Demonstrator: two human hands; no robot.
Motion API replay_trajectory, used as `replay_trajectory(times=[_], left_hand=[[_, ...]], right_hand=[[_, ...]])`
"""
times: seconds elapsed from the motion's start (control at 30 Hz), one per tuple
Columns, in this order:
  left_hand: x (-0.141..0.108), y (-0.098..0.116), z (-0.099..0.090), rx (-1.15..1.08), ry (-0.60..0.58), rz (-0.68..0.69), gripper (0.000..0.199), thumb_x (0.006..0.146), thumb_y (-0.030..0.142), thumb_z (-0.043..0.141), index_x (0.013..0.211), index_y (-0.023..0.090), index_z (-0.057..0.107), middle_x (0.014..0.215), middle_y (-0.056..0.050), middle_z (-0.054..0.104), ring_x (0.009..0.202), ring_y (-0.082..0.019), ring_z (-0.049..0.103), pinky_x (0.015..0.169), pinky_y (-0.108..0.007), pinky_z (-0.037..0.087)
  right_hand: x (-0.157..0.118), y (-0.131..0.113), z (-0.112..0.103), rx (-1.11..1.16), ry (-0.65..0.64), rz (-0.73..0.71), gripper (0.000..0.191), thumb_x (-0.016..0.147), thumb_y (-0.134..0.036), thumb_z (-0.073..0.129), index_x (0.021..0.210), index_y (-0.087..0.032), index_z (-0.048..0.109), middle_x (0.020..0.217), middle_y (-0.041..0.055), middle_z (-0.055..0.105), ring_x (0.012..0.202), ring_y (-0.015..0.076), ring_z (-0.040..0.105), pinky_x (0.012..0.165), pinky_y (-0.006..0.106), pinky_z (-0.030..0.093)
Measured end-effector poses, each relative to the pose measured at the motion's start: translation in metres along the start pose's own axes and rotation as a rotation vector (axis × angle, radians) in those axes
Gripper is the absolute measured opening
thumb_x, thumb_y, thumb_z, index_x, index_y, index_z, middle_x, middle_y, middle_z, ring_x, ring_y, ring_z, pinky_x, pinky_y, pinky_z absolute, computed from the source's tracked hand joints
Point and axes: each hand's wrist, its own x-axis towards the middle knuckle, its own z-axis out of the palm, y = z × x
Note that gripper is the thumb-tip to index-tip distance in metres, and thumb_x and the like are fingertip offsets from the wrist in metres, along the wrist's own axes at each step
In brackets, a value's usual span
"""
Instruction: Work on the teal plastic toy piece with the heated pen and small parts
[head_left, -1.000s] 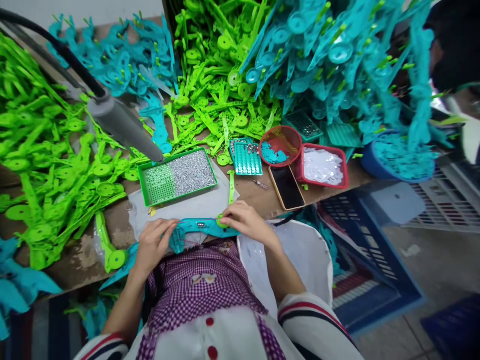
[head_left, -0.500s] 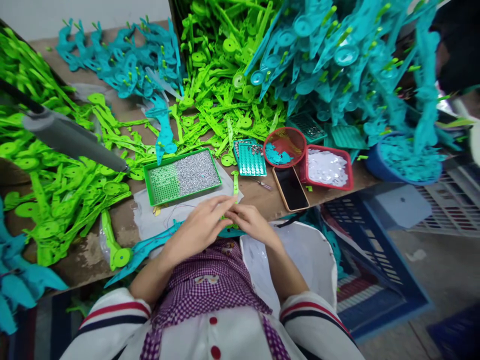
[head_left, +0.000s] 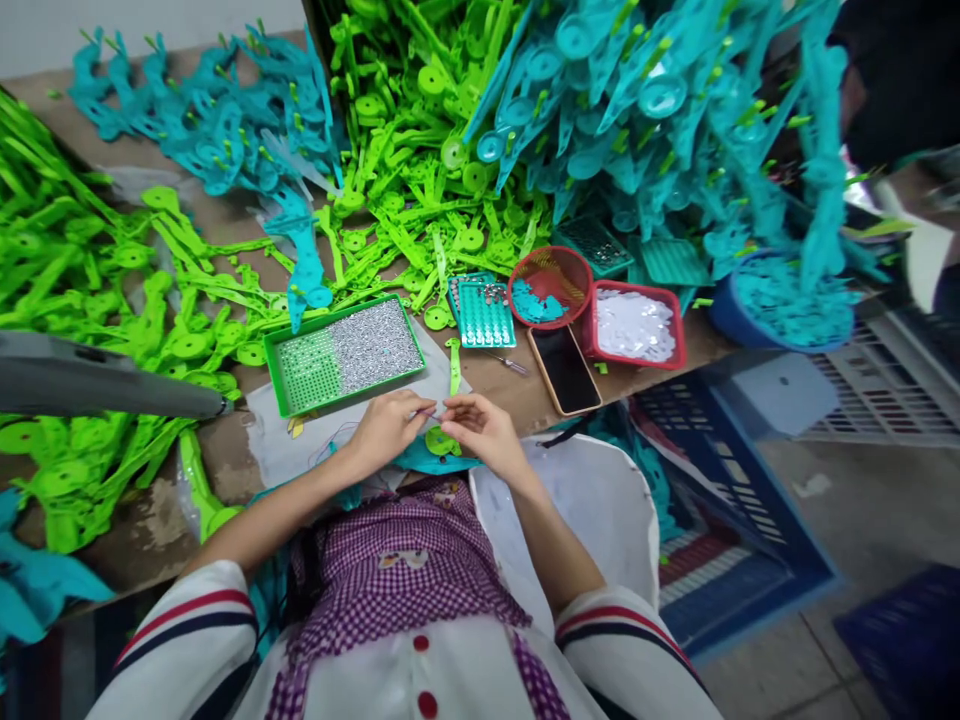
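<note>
My left hand (head_left: 391, 430) has thumb and forefinger pinched together, perhaps on something small that I cannot make out. Facing it a short way off, my right hand (head_left: 486, 432) is curled with its fingertips together, and what they hold is too small to tell. Under the fingertips is the round end of a lime-green plastic part (head_left: 441, 440), on a teal plastic piece (head_left: 427, 460) at the table edge. Behind the hands stands a green tray (head_left: 274, 375) of tiny silvery pieces. A thin lime-green arm (head_left: 454, 368) points away from the hands.
A grey tool (head_left: 112, 375) juts in from the left. Lime-green parts (head_left: 420, 190) and teal parts (head_left: 637, 110) are heaped behind. At right are a teal perforated tray (head_left: 486, 318), a screwdriver (head_left: 514, 366), a phone (head_left: 564, 370), a red bowl (head_left: 551, 258), a red basket (head_left: 679, 345) and a blue tub (head_left: 724, 310).
My hands, which were overlapping at the fingertips, have drawn apart, uncovering the round lime-green end. The left forearm has swung outward. The grey tool has tilted flatter, and the whole view has shifted slightly.
</note>
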Motion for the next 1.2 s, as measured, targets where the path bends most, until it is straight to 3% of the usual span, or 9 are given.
replay_trajectory(times=[0.2,0.27,0.47,0.77,1.0,1.2], left_hand=[[0.002,0.001,-0.001,-0.050,-0.017,0.106,0.017,0.086,0.026,0.067,0.101,0.022,0.073,0.097,-0.004,0.075,0.088,-0.018,0.070,0.078,-0.030,0.054],[0.001,0.000,0.000,-0.064,-0.011,0.150,0.016,0.090,0.032,0.063,0.097,0.022,0.074,0.092,-0.003,0.076,0.084,-0.016,0.070,0.076,-0.029,0.054],[0.003,-0.003,0.004,-0.024,0.025,0.186,0.025,0.096,0.033,0.053,0.090,0.020,0.073,0.082,-0.002,0.075,0.073,-0.013,0.068,0.071,-0.026,0.053],[0.005,-0.006,0.006,0.027,0.044,0.263,0.024,0.096,0.031,0.052,0.086,0.018,0.070,0.080,-0.003,0.074,0.074,-0.013,0.067,0.071,-0.026,0.049],[0.009,-0.013,0.012,0.016,-0.004,0.291,0.022,0.095,0.029,0.053,0.084,0.019,0.070,0.079,-0.002,0.074,0.073,-0.012,0.066,0.073,-0.025,0.049],[0.015,-0.017,0.015,0.005,-0.048,0.264,0.022,0.094,0.029,0.054,0.083,0.019,0.070,0.077,-0.001,0.073,0.071,-0.012,0.065,0.073,-0.026,0.049]], right_hand=[[0.006,0.009,0.001,0.050,0.118,0.043,0.043,0.059,-0.053,0.082,0.077,-0.022,0.058,0.066,-0.0042,0.062,0.058,0.0105,0.058,0.062,0.027,0.053],[0.009,0.010,-0.002,0.071,0.102,0.081,0.045,0.057,-0.053,0.083,0.076,-0.021,0.057,0.062,-0.0054,0.060,0.055,0.0100,0.057,0.060,0.026,0.052],[0.008,0.011,-0.007,0.077,0.101,0.109,0.047,0.057,-0.055,0.082,0.084,-0.021,0.065,0.076,0.0000,0.069,0.070,0.0140,0.065,0.072,0.030,0.055],[0.007,0.016,-0.008,-0.019,0.098,0.110,0.038,0.062,-0.054,0.078,0.075,-0.019,0.070,0.068,0.0005,0.069,0.064,0.0143,0.063,0.070,0.030,0.053],[0.011,0.018,-0.015,-0.080,0.080,0.120,0.036,0.061,-0.052,0.079,0.074,-0.019,0.072,0.066,0.0009,0.071,0.062,0.0148,0.063,0.067,0.030,0.053],[0.013,0.019,-0.021,-0.174,0.066,0.068,0.032,0.066,-0.050,0.075,0.077,-0.019,0.074,0.074,0.0022,0.074,0.069,0.0171,0.066,0.074,0.032,0.054]])
